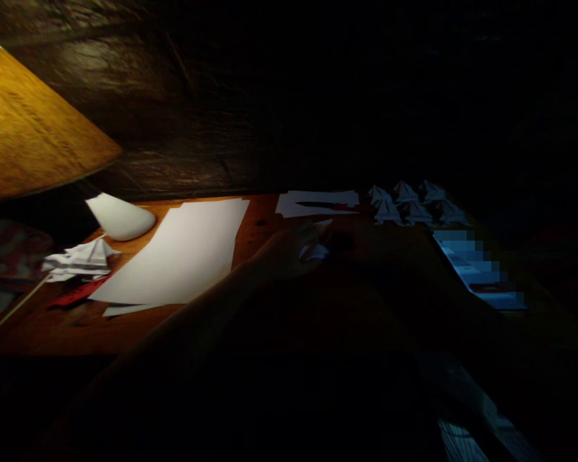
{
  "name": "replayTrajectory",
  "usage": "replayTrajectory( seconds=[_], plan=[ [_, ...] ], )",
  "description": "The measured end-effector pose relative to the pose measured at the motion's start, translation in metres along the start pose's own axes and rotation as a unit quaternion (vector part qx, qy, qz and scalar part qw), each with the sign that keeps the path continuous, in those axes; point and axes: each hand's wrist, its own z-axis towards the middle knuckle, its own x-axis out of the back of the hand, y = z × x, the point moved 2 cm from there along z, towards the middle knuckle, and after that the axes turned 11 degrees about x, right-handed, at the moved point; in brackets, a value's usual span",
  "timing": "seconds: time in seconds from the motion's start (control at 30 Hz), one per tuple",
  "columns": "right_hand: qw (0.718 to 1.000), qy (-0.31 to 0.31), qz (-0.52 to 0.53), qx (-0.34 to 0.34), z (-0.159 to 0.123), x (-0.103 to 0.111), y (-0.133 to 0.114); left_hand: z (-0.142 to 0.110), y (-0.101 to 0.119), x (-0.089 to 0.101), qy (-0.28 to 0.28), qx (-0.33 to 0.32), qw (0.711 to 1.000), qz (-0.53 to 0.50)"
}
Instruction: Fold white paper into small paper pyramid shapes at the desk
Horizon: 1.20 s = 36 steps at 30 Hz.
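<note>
My left hand [286, 253] is closed around a small piece of folded white paper [314, 251] over the middle of the desk. One pointed corner of the paper sticks up above the fingers. My right hand [359, 247] is just to the right, close to the paper, but its fingers are lost in the dark. Beyond the hands, a dark cutting tool with a red part, seemingly scissors [340, 206], rests on a stack of white paper pieces [289, 204]. Several folded paper shapes [414, 212] stand in two rows at the back right.
Large white sheets [187, 250] lie left of my left forearm. Farther left are a lit lampshade [38, 128], a white rounded object [122, 218], crumpled-looking folded paper [81, 260] and a red item [79, 294]. A glowing screen [472, 266] lies at the right on the wooden desk [91, 330].
</note>
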Motion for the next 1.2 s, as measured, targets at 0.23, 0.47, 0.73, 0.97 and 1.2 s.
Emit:
replayTrajectory(
  seconds=[0.23,0.47,0.73,0.97,1.2],
  plan=[
    [1.0,0.006,0.021,-0.008,-0.002,0.0,-0.002,-0.001,-0.005,-0.005,-0.005,-0.004,1.0,-0.002],
    [0.999,-0.002,0.035,-0.008,-0.002,-0.002,0.001,0.001,-0.003,-0.001,-0.014,-0.017,1.0,0.008],
    [1.0,-0.009,0.001,-0.016,0.002,0.0,-0.008,0.001,-0.001,0.0,-0.005,-0.005,1.0,0.001],
    [0.998,-0.023,-0.048,-0.03,0.005,-0.002,-0.011,0.0,-0.004,0.011,-0.031,-0.052,0.997,-0.04],
    [0.998,-0.019,-0.055,-0.031,0.003,-0.003,-0.012,0.0,-0.005,0.019,-0.044,-0.078,0.994,-0.061]
  ],
)
